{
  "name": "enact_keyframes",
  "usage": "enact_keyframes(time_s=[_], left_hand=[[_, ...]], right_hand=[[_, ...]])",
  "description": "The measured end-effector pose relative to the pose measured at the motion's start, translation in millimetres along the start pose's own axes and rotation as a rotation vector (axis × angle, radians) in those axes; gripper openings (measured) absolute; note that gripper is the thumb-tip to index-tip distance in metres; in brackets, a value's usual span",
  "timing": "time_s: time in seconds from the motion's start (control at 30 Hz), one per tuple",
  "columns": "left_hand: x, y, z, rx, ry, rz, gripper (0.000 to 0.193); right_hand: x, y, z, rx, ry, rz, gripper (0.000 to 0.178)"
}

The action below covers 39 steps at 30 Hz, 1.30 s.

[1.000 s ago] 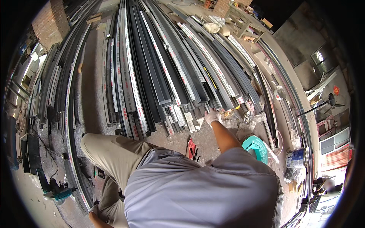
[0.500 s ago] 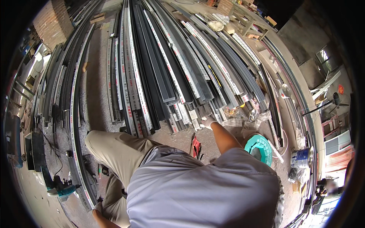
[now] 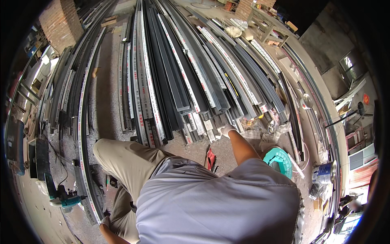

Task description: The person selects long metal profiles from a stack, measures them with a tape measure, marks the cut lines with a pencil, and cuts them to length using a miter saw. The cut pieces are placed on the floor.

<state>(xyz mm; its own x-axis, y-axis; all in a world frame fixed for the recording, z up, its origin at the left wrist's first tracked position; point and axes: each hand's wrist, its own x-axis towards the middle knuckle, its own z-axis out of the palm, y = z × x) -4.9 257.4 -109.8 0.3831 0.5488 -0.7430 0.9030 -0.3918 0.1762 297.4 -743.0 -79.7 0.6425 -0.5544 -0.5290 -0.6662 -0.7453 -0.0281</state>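
The floor (image 3: 191,154) carries a bar pile (image 3: 172,77); left of it runs a long bar (image 3: 83,162), its end gripped in my left hand (image 3: 105,222). I'd keep it from twisting. My right hand (image 3: 227,130) is at the pile; how closed, I can't tell.

A workshop full of profiles

I'm in a rough workshop: long dark profiles (image 3: 191,81) lie bundled across the dusty floor (image 3: 107,101), a teal power tool (image 3: 72,201) sits to my left, and a brick pillar (image 3: 61,24) and worn wooden counter (image 3: 271,25) stand beyond.
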Motion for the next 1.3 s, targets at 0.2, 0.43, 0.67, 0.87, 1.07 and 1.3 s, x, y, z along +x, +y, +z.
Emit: enact_keyframes(time_s=[0.2, 0.43, 0.67, 0.87, 1.07, 1.3], left_hand=[[-14, -9, -11, 0.002, 0.001, -0.027, 0.061], [-18, 0, -11, 0.038, -0.008, -0.008, 0.054], [-30, 26, -15, -0.086, -0.044, -0.144, 0.049], [-45, 41, -18, 0.132, -0.012, -0.135, 0.049], [-48, 59, -16, 0.262, -0.025, -0.135, 0.049], [-48, 102, -36, 0.422, -0.018, -0.101, 0.05]], right_hand=[[23, 8, 20, 0.067, 0.134, 0.096, 0.057], [17, 72, -48, 0.045, 0.229, 0.424, 0.053], [30, 99, -128, -0.084, 0.468, 0.533, 0.049], [92, 113, -130, -0.053, 0.297, 0.546, 0.08], [154, 133, -120, -0.038, 0.165, 0.468, 0.111], [151, 120, -143, -0.045, 0.069, 0.527, 0.108]])
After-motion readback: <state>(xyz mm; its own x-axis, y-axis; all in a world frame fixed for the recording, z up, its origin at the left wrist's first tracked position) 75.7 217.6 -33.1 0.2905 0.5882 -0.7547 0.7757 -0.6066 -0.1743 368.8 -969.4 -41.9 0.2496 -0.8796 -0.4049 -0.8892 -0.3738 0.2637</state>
